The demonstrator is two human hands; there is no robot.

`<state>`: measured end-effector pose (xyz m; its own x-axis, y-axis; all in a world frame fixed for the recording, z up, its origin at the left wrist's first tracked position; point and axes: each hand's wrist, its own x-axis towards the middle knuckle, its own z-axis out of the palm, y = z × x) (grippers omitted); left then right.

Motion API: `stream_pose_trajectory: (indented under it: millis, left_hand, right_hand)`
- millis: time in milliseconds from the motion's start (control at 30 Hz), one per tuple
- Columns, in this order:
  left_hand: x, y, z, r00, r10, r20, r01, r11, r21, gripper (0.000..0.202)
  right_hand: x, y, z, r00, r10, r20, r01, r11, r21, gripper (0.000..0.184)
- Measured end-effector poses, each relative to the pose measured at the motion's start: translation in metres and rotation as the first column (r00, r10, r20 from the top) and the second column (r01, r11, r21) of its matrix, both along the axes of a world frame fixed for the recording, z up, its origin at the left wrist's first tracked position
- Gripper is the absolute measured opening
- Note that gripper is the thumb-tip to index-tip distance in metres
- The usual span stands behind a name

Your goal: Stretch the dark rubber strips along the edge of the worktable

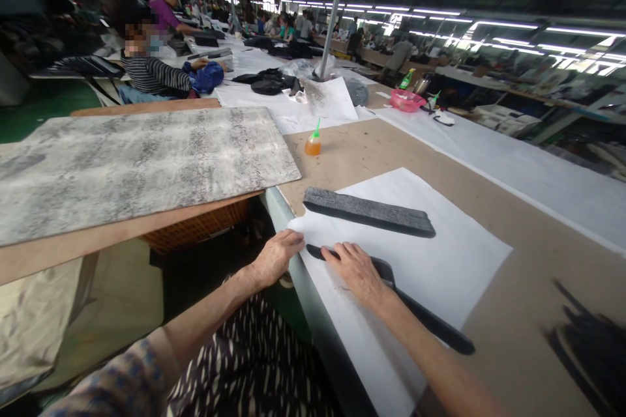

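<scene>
Along the near edge of the desk point(376, 156): a slim black strip point(433, 320) lies on and partly past a white sheet point(454, 234), its rounded lower end on the brown surface; by the right hand it shows a bend, or a second piece meets it, I cannot tell which.
Strip's handling: probably light and flexible, stiff enough to keep its line, hard to damage; its smooth face may slide a little on the paper.
Strip's hold points: best taken by its edges near the narrow upper tip, with light pressure further along to stop it swinging.
Right hand point(355, 270): palm down across the strip, partly open, fingers loosely bent, thumb at the strip near its tip; whether it pinches or only presses, I cannot tell. The forearm slants in from the lower right.
Left hand point(278, 257): back upward, fingers close together and curled, tips by the sheet's corner just beside the strip's tip; any grip is hidden. The arm reaches up from the lower left.
Grey bundle point(366, 210): flat lengths stacked together on the sheet, just beyond the hands.
Bottle point(313, 145): amber contents, green nozzle, upright beyond the bundle.
Co-worker point(156, 75): striped sleeves, farther off, at blue material point(205, 77).
</scene>
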<state>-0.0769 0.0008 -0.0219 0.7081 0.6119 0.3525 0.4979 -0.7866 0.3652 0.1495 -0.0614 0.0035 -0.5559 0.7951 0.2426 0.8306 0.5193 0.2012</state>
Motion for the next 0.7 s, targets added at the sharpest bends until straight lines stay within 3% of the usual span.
stream_pose_trajectory:
  millis: [100,200,300,400,533,700]
  left_hand:
    - [-0.003,-0.004,-0.001,0.993,0.061,0.103,-0.054,0.996,-0.068,0.041]
    - [-0.004,-0.017,-0.001,0.926,0.237,0.295,-0.157,0.950,-0.271,0.033]
    - [-0.003,-0.030,-0.006,0.783,0.490,0.384,-0.206,0.786,-0.582,0.027]
    - [0.002,-0.035,-0.016,0.744,0.570,0.349,-0.096,0.608,-0.788,0.040]
    - [0.010,-0.030,-0.029,0.720,0.587,0.371,0.054,0.485,-0.873,0.038]
    - [0.012,-0.023,-0.039,0.651,0.657,0.379,0.175,0.356,-0.918,0.031]
  right_hand:
    - [0.006,-0.009,0.001,1.000,0.002,0.010,-0.002,1.000,-0.011,0.044]
    - [0.004,-0.016,0.002,1.000,0.000,0.030,0.000,1.000,-0.025,0.044]
    - [-0.008,-0.016,0.003,0.999,0.025,0.034,-0.024,0.999,-0.031,0.042]
    - [-0.023,-0.011,0.006,0.998,0.067,0.021,-0.066,0.997,-0.033,0.038]
    - [-0.034,-0.006,0.007,0.997,0.079,0.020,-0.079,0.996,-0.030,0.036]
    - [-0.025,-0.006,0.003,0.995,0.095,0.007,-0.094,0.995,-0.037,0.032]
